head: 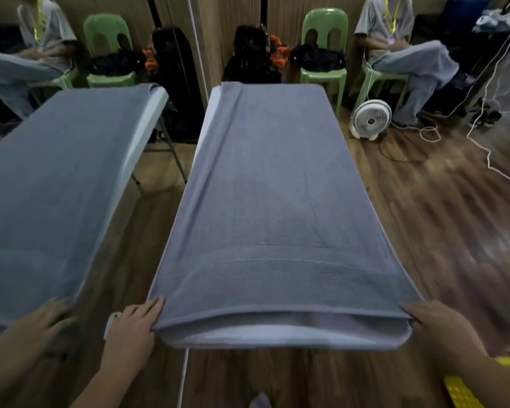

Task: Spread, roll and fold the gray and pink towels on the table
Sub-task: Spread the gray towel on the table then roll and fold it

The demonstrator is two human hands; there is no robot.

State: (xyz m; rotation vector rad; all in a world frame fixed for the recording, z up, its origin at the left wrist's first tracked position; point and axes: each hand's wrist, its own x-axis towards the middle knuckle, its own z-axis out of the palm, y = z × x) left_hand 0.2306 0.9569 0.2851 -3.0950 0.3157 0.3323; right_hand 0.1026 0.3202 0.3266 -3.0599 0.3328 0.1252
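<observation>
A gray towel (277, 187) lies spread lengthwise over a narrow white table (277, 334) and covers almost all of it. The towel's near end is folded over, so a double edge shows above the table's front rim. My left hand (133, 325) holds the towel's near left corner, fingers on top. My right hand (436, 322) grips the near right corner. No pink towel shows clearly in view.
A mirror (56, 187) on the left repeats the table, towel and a hand. Behind the table are green plastic chairs (321, 54), black bags (253, 54) and a seated person (401, 54). A white fan (371, 119) and cables lie on the wooden floor at right. A yellow object (460, 390) sits at bottom right.
</observation>
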